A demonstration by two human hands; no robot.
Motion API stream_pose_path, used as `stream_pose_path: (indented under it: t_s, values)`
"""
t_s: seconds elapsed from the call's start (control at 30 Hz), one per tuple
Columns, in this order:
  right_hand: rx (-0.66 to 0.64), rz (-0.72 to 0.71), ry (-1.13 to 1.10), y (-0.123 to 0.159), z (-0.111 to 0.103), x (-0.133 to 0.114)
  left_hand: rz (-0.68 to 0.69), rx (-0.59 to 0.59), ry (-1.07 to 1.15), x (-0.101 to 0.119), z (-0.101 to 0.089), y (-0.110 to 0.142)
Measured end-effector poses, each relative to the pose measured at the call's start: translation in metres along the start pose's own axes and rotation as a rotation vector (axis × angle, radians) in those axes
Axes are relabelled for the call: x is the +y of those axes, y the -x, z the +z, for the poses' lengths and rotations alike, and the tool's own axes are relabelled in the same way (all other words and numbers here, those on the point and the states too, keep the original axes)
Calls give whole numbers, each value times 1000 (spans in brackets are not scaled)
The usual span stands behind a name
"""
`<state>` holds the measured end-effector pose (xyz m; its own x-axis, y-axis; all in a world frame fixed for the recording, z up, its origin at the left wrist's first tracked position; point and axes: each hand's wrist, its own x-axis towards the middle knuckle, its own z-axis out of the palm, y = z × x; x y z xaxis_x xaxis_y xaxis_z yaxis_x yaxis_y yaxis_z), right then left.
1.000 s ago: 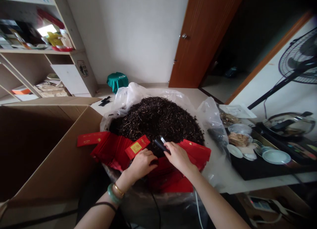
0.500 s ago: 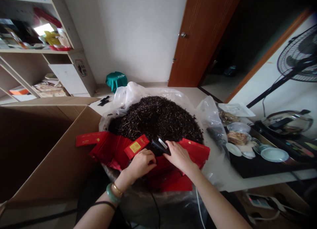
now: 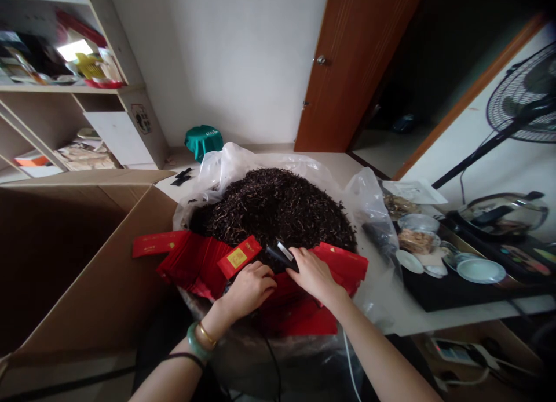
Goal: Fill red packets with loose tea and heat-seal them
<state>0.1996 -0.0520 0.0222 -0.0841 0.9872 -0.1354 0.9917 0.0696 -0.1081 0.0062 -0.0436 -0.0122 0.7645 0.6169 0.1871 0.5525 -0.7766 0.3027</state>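
Observation:
A large heap of dark, dry tea leaves (image 3: pixel 278 208) lies in a clear plastic bag (image 3: pixel 234 159), its rim folded open. My right hand (image 3: pixel 313 274) is closed around a black hand-held tool (image 3: pixel 280 257) with a white strip, at the heap's near edge. Just left of it, my left hand (image 3: pixel 251 286) has its fingers curled together; whatever is in them is hidden. A red packet with a yellow label (image 3: pixel 238 257) lies right beyond the left knuckles. Stacks of red packets fan out on the left (image 3: pixel 195 266) and right (image 3: pixel 343 266), with more red packets (image 3: pixel 299 318) below my hands.
An open cardboard box (image 3: pixel 99 274) stands at the left. On the right, a black tray (image 3: pixel 430 298) bears small dishes, a lidded tub (image 3: pixel 417 234) and a glass-lidded cooker (image 3: pixel 504 216). A fan (image 3: pixel 525 95) stands beyond. A white cord (image 3: pixel 350 361) hangs below.
My left hand has shifted very slightly to the right, towards the black tool. My right hand, the tool and the packets look the same.

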Motion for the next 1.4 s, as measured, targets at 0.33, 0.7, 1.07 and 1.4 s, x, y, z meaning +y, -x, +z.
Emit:
stream_pose_path:
  t_s: [0.33,0.7,1.07,1.4]
  values:
    - [11,-22,1,1,2,0,48,-10,-26,2,-2,1]
    - [4,-30,17,1,3,-1,39,-44,-14,4,-6,0]
    - [15,-43,12,0,5,-1,46,-43,-24,5,-6,1]
    - [18,-34,-31,-1,6,2,21,-74,-118,13,-9,2]
